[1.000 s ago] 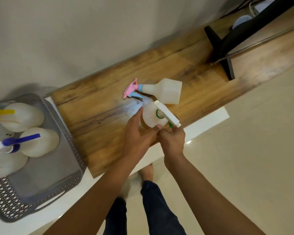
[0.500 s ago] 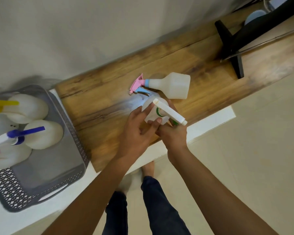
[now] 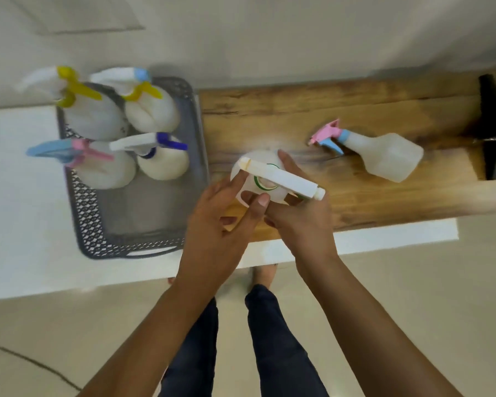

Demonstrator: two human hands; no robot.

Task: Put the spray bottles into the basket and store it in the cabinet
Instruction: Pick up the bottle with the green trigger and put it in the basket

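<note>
A round white spray bottle with a white-and-green head (image 3: 281, 179) is held upright above the wooden top's front edge. My left hand (image 3: 224, 222) grips its left side and my right hand (image 3: 301, 222) grips it from the right, under the nozzle. The grey perforated basket (image 3: 95, 213) stands to the left on the white surface, with several white spray bottles upright in its far half. One more bottle with a pink-and-blue head (image 3: 384, 156) lies on its side on the wood, to the right of my hands.
The wooden top (image 3: 298, 116) runs along a pale wall, over a white counter (image 3: 20, 196). A black stand foot (image 3: 493, 130) sits at its right end. My legs and the beige floor are below.
The view has swung left, so the basket sits near the middle. Both hands have lifted the white-headed bottle off the wood and carried it left, closer to the basket.
</note>
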